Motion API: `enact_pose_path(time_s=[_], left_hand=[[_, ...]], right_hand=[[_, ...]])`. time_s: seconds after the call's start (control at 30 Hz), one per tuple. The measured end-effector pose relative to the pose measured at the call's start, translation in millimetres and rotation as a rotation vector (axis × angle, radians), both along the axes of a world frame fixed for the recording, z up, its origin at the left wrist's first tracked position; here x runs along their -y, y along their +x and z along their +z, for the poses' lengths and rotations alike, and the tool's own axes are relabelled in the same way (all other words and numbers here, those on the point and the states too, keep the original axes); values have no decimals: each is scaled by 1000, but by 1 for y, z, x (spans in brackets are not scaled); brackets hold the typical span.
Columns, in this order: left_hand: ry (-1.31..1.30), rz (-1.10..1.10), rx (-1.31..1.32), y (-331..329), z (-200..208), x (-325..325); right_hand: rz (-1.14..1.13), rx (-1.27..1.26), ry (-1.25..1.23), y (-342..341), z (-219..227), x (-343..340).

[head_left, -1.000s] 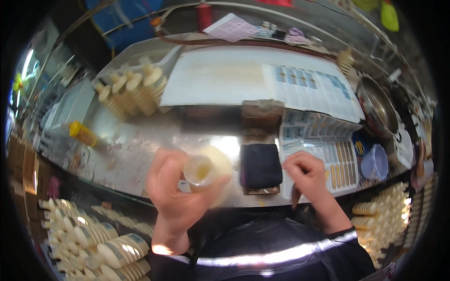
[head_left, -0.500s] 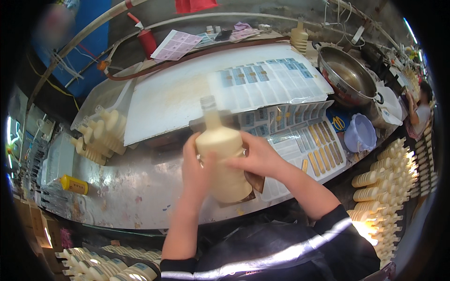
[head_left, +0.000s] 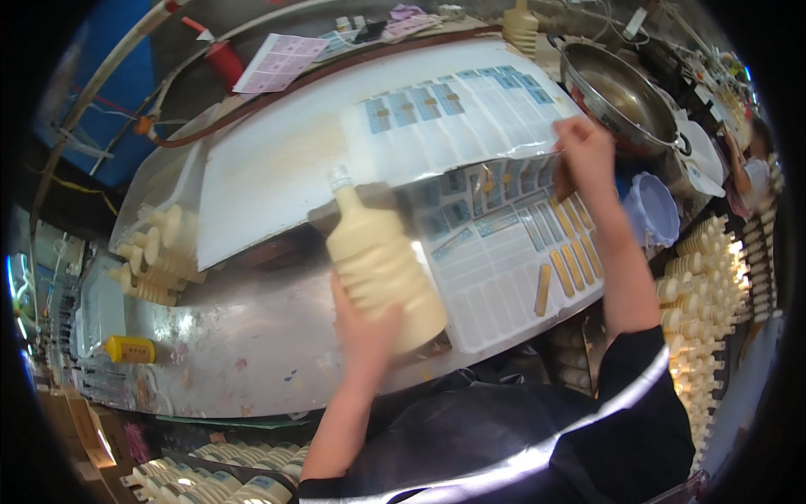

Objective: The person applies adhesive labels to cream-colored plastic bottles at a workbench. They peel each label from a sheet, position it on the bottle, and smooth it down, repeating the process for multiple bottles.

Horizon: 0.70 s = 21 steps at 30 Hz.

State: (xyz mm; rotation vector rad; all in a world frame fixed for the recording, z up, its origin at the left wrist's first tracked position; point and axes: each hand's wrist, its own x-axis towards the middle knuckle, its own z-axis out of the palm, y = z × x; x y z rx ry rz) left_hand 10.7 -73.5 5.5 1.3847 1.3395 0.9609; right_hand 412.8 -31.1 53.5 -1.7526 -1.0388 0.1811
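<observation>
Cream-coloured ribbed bottle (head_left: 382, 260) with a clear neck is sitting mid-picture in the head view, tilting toward upper left, a bit blurred, in front of the white board (head_left: 277, 160). My left hand (head_left: 365, 332) is grasping its lower body, fingers wrapping the left side, thumb crossing the front. Can't tell whether the base is touching anything. My right hand (head_left: 588, 155) is hanging well apart, upper right, fingers curling around a thin brown piece (head_left: 564, 181) that's pointing down, just by the board's right corner. Blue labels (head_left: 407, 105) are lying in rows on the board. Below, gold strips (head_left: 543, 290) are lying on a pale sheet (head_left: 478, 311). Lavender bucket (head_left: 651, 214) is standing near my right forearm; wide metal pan (head_left: 621, 92) is sitting beyond it. On the left, more cream bottles (head_left: 159, 252) are leaning together, and a yellow bottle (head_left: 130, 349) is lying on the metal table (head_left: 252, 353). Stacked cream bottles (head_left: 688, 336) are filling the right side.
</observation>
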Motion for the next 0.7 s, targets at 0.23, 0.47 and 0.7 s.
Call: enact_pose_path(time_s=[0.23,0.47,0.7], left_hand=[[87,-11,62,-3,-16,14],[128,7,70,1,-20,12],[191,-1,-13,-4,-28,13]], right_hand=[[-420,709,-233,208,30,1],[-180,507,-890,316,38,-16],[-171,91,-640,313,32,-19]])
